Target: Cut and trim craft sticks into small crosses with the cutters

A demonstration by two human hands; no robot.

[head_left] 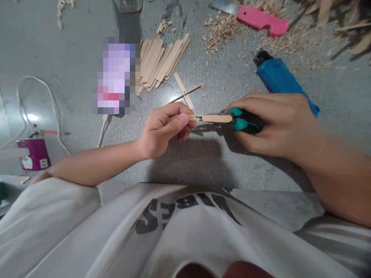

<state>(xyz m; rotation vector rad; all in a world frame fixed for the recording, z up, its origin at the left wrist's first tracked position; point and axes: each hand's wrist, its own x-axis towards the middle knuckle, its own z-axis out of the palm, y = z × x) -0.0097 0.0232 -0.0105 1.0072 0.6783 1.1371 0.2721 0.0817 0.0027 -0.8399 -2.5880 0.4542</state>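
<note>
My left hand (166, 129) pinches one end of a wooden popsicle stick (217, 118) between thumb and fingers. A dark notch or mark shows on the stick close to my thumb. In my right hand (278, 123) are pliers (242, 120) with green and black handles, their jaws partly hidden behind the stick's free end. Whether the jaws grip the stick, I cannot tell. Just beyond my left hand lies another popsicle stick (179, 83), crossed by a thin brown stick (193, 90).
A pile of popsicle sticks (162, 58) lies beside a blurred-out phone (114, 73) on a cable. A pink-handled knife (262, 20) rests among wood shavings (222, 31). Near my right hand is a blue tool (282, 77). At left sits a purple charger box (33, 154).
</note>
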